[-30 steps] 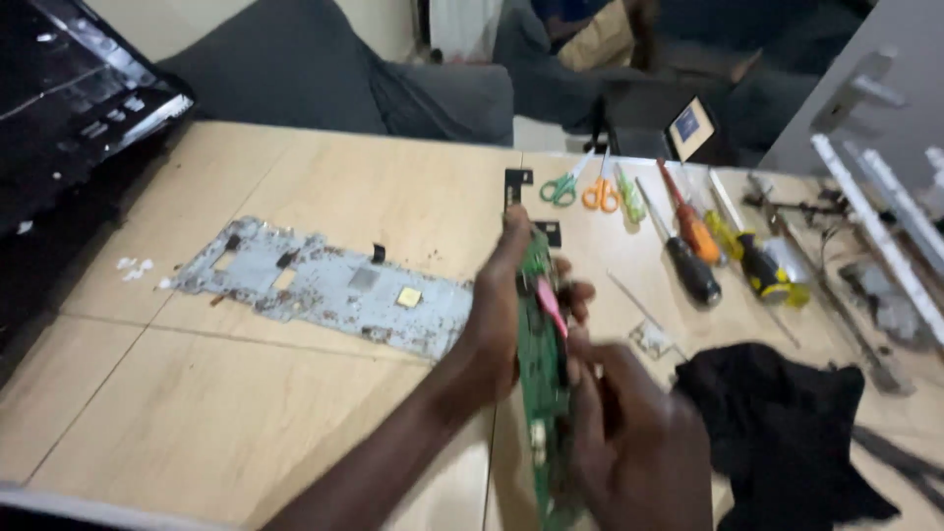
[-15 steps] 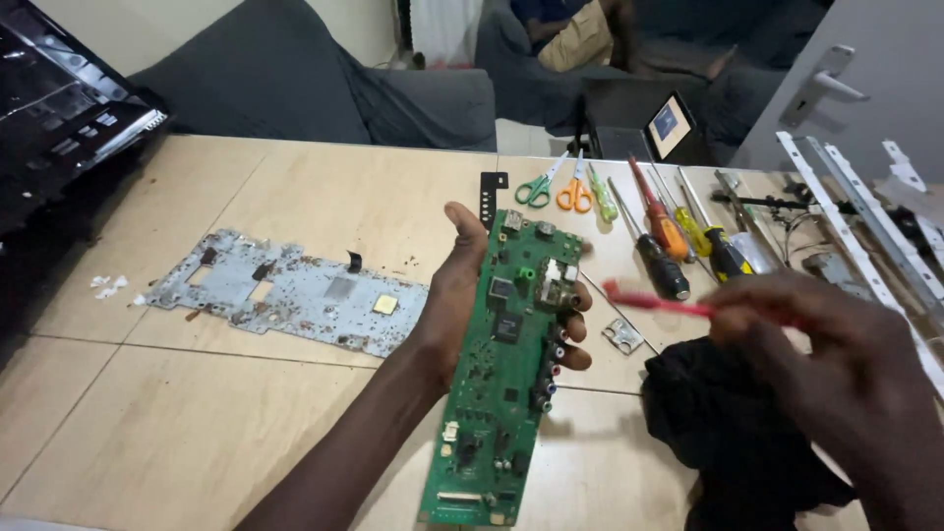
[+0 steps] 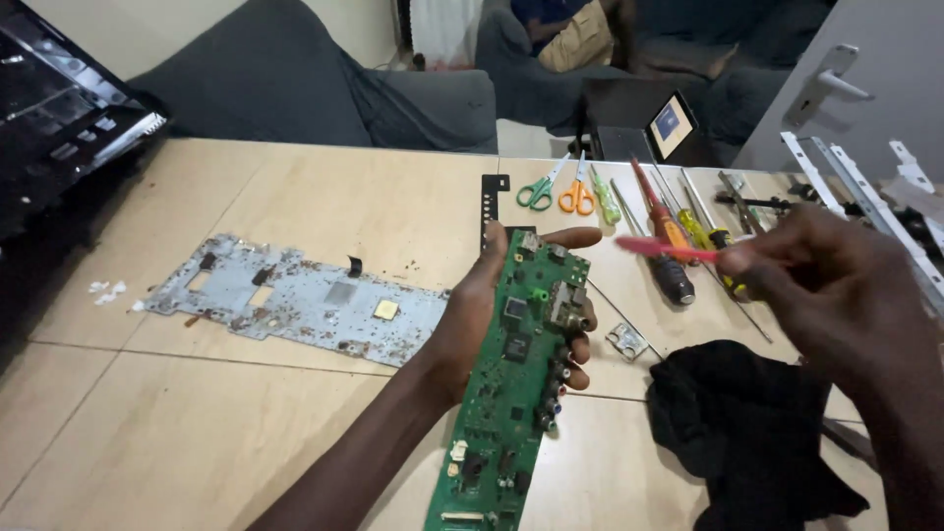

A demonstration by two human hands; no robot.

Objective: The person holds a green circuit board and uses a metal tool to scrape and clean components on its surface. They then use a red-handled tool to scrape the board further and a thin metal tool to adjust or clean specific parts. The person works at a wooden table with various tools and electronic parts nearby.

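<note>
- Closest to the camera, the left hand (image 3: 492,315) grips a long green circuit board (image 3: 516,393) from behind, thumb over the top edge, fingers curled round the right edge by the connectors. The board is held above the wooden table (image 3: 295,197), lower end running off the bottom of the shot.
- Board looks bare and loose: black chips, a row of round jacks down the right side, a metal port block near the top, a small green bit. Nothing attached that I can see.
- To the right, the right hand (image 3: 836,285) has its fingers pinched together on a thin pink tool (image 3: 664,249), tip pointing left toward the board but clear of it.
- A crumpled black cloth (image 3: 757,433) and a small metal bracket (image 3: 626,340) lie under that hand.
- Left of the board lies a rusty-speckled metal shield plate (image 3: 295,300), flat on the table, so I'd guess the teardown is well along, with the work on the board itself not yet under way.
- Further back: two scissors (image 3: 558,192), several screwdrivers (image 3: 669,246), metal rails (image 3: 855,197).
- Far left, an opened black chassis (image 3: 59,108).
</note>
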